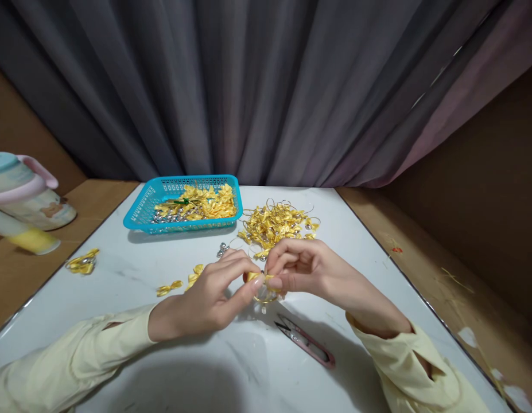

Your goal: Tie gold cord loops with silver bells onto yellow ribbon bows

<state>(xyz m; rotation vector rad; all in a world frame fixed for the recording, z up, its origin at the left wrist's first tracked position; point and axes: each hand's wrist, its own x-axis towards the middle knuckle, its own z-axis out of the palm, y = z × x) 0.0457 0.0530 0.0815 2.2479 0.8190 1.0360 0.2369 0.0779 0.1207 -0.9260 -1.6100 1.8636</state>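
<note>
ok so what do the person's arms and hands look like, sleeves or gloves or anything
Both hands are bare: no gloves, and no rings or watch that show. The left hand and right hand come out of long pale yellow sleeves. Each sleeve ends in a loose cuff at the wrist with an open slit; the right cuff shows it most clearly, the left cuff has it too. The nails look plain and short.

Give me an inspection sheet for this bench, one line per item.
Surface: white table, bare in front.
Job's things: small gold bow, pinched between both hands.
Clutter: blue basket with gold bows and silver beads; gold bow pile; loose bows; pink snips; cup at left.
Grips: left hand and right hand, both shut on the bow.
Cables: nothing seen.
Surroundings: grey curtain, brown side boards.
</note>
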